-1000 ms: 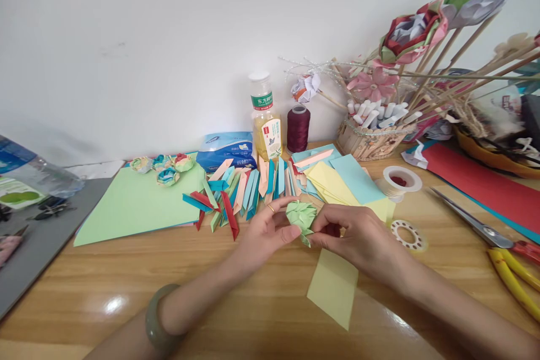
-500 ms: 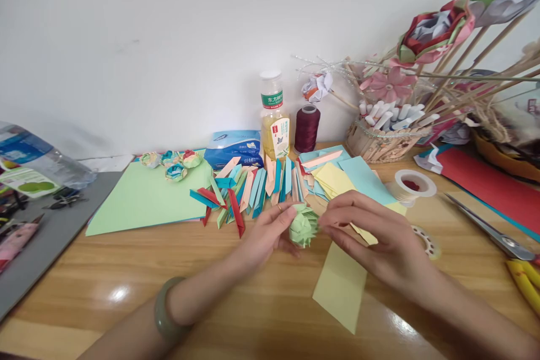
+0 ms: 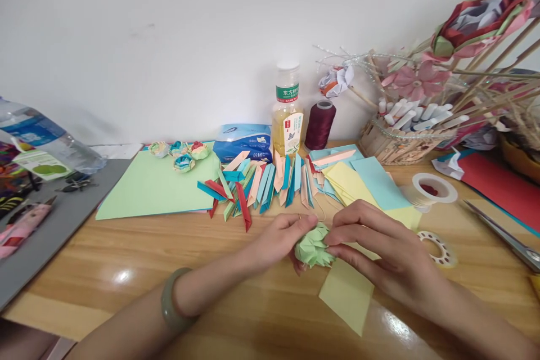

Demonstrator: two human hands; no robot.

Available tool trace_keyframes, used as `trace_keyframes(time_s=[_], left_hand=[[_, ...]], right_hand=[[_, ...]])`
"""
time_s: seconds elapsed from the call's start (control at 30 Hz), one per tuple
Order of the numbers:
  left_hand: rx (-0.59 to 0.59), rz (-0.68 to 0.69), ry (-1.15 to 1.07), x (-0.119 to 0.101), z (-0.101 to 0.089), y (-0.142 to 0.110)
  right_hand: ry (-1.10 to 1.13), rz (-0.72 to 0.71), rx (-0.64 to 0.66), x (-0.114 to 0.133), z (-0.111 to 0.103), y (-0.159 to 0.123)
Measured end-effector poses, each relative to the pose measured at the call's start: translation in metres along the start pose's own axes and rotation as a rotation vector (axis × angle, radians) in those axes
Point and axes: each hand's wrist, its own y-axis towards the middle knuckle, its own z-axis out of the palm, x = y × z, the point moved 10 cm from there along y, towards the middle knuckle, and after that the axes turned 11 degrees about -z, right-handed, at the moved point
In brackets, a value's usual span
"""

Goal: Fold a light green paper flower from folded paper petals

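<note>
Wood-grain table: green-topped sheet stack, folded strips, yellow sheet.

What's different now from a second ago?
The green paper flower has been turned in the left hand, whose thumb moved from its lower front to its top edge. The view has swung left. The right hand is at the flower's right side, as before; the loose yellow sheet, folded strips and small paper flowers stayed put.
</note>
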Motion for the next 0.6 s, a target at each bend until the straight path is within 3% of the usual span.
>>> trace_keyframes(time_s=[0.1,0.2,0.33,0.4,0.5,0.6], left_hand=[[0.005,-0.003,-0.01,0.0,0.001,-0.001],[0.005,0.0,-0.014,0.001,0.0,0.0],[0.001,-0.016,-0.036,0.004,-0.002,0.002],[-0.011,-0.024,-0.055,0.004,-0.003,0.002],[-0.013,-0.022,-0.078,0.003,-0.003,0.002],[-0.006,-0.03,-0.096,0.003,-0.003,0.002]], right_hand=[[0.057,0.06,0.051,-0.002,0.007,-0.001],[0.134,0.211,0.109,-0.013,0.015,-0.003],[0.199,0.36,0.028,-0.026,0.012,-0.006],[0.174,0.313,-0.045,-0.022,0.005,-0.005],[-0.003,0.136,-0.138,-0.005,-0.009,-0.003],[-0.169,-0.033,-0.138,0.013,-0.01,-0.004]])
